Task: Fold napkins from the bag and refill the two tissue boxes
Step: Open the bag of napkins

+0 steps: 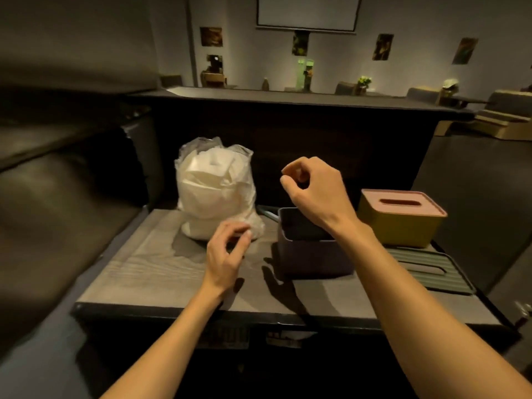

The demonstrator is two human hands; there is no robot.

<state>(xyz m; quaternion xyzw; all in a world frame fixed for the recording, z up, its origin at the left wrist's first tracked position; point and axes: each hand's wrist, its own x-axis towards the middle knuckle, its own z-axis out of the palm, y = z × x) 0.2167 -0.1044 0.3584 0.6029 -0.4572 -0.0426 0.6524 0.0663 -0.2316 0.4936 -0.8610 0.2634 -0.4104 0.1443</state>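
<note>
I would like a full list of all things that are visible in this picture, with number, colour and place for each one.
napkin bag: 1, clear plastic with white napkins inside, back left of the table
open tissue box: 1, dark purple, no lid on it, centre of the table, partly behind the right forearm
closed tissue box: 1, yellow body with pink slotted lid, back right of the table
loose lid: 1, dark grey-green, ribbed with a slot, lying flat at the right edge
table: 1, grey wood grain, in front of the person
projector screen: 1, white, on the far wall
wall posters: several, dark, on the far wall
left hand: 1, fingers loosely curled, near the bag's base
right hand: 1, fingers curled, above the open box
</note>
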